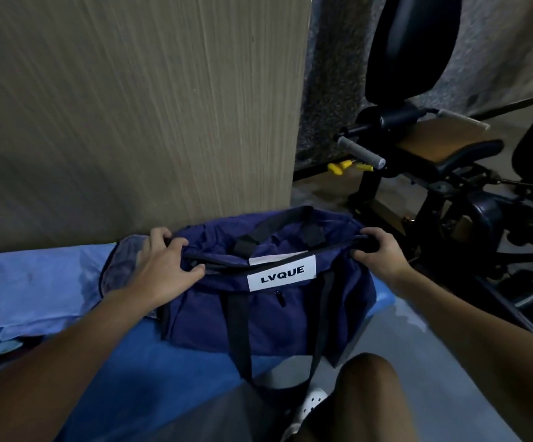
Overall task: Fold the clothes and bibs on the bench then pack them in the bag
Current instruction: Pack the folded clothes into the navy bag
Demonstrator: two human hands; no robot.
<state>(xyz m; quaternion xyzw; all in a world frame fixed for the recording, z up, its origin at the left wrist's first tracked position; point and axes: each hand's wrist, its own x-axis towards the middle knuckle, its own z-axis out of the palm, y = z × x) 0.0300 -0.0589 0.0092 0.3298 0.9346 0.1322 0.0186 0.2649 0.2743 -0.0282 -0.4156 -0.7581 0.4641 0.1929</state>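
The bag [268,314] looks soft, light and floppy on the worktop [163,362]. The left grip [160,266] at nine o'clock and the right grip [380,253] at three each curl round its open rim, probably the best hold.

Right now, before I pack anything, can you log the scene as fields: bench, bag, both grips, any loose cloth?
bench: blue top
bag: navy duffel, LVQUE label, on the bench, mouth held open
left-hand grip: curled over the bag's left rim
right-hand grip: curled over the right rim
light blue cloth: lying on the bench, left of the bag
bag contents: cannot tell
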